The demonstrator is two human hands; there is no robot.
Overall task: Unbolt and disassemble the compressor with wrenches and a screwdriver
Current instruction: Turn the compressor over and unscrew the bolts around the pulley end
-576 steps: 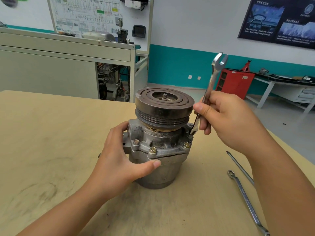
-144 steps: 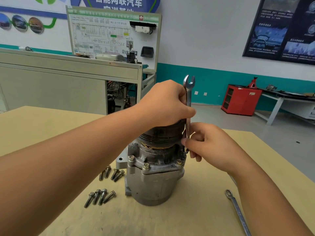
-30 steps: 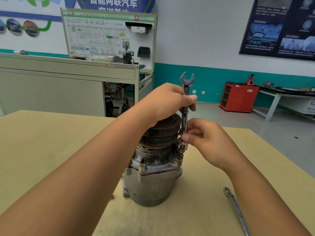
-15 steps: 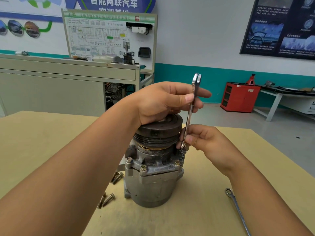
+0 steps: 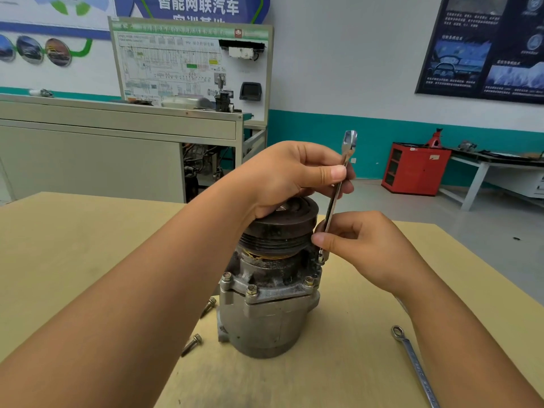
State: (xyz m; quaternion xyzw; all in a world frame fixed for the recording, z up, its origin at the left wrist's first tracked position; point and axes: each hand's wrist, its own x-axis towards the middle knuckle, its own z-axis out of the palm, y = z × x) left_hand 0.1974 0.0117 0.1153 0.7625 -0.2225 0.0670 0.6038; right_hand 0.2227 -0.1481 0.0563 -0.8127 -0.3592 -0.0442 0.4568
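Observation:
The grey compressor (image 5: 265, 319) stands upright on the wooden table (image 5: 73, 245), its dark pulley (image 5: 282, 231) on top. A slim open-end wrench (image 5: 335, 198) stands nearly vertical at the pulley's right side, lower end down at the flange. My left hand (image 5: 288, 178) rests on the pulley and pinches the wrench's upper shaft between thumb and fingers. My right hand (image 5: 362, 245) pinches the wrench's lower part. Three bolts (image 5: 251, 290) show on the front flange.
Loose bolts (image 5: 192, 344) lie on the table left of the compressor, partly hidden by my left forearm. A ring spanner (image 5: 412, 357) lies at the right near the table's edge. Behind the table stand a grey bench (image 5: 117, 142) and a red cabinet (image 5: 415, 169).
The wrench has stayed edge-on and nearly vertical. My left thumb and fingers have closed on its upper shaft. The view has shifted slightly.

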